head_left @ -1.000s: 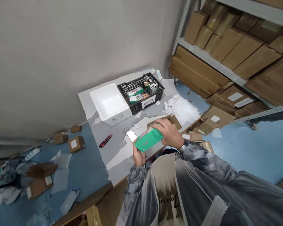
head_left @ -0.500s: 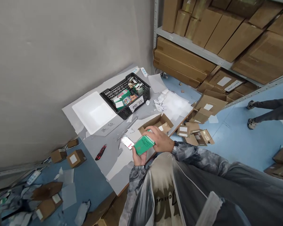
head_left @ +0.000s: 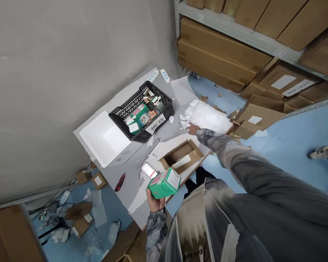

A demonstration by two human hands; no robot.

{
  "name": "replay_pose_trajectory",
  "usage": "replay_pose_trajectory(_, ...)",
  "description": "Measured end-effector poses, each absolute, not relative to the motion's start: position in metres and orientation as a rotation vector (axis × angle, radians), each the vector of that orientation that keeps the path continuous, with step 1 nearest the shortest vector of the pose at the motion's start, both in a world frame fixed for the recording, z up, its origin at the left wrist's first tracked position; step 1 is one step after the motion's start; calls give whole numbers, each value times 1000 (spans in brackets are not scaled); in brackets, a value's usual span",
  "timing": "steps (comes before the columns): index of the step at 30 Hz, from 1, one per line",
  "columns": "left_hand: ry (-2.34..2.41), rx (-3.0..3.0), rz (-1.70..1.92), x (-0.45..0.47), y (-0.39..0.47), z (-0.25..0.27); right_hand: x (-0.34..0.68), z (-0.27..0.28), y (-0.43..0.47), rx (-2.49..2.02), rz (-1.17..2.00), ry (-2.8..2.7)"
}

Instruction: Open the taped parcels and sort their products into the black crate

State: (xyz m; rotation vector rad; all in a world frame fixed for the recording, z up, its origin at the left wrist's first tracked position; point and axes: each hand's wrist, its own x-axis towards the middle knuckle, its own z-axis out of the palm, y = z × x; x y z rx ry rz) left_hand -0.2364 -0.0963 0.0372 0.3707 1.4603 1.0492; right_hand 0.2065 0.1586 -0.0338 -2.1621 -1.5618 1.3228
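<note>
Gripping a green box [head_left: 164, 185] in my left hand [head_left: 155, 202], fingers wrapped about it at the table's [head_left: 131, 173] near edge, I extend my right hand [head_left: 192, 128] to the crumpled paper [head_left: 184, 118] (whether those fingers pinch any, I cannot tell); between my hands sits an uncovered brown carton [head_left: 192, 161]; a lit phone [head_left: 152, 173] lies just beyond the green box, a red-and-black cutter [head_left: 120, 182] to its left; behind stand a black crate [head_left: 142, 137] and a white bin [head_left: 118, 158].
</note>
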Motion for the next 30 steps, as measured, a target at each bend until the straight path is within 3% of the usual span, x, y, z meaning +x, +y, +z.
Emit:
replay_pose_trajectory(6,1489,344,1007,-232,-115,40,180,-81,156,-2262,1369,-1587)
replay_pose_trajectory(12,1545,279,928,-228,-112,39,190,-80,158,-2221,1381,-1315)
replay_pose_trajectory(18,1545,305,959,-221,-92,39,220,-38,134,-1934,1329,-885)
replay_pose_trajectory(23,1433,361,1031,-209,-71,40,255,15,71,-1077,1266,-48)
replay_pose_trajectory(30,1263,544,970,-191,-47,42,277,73,23,-713,1106,0)
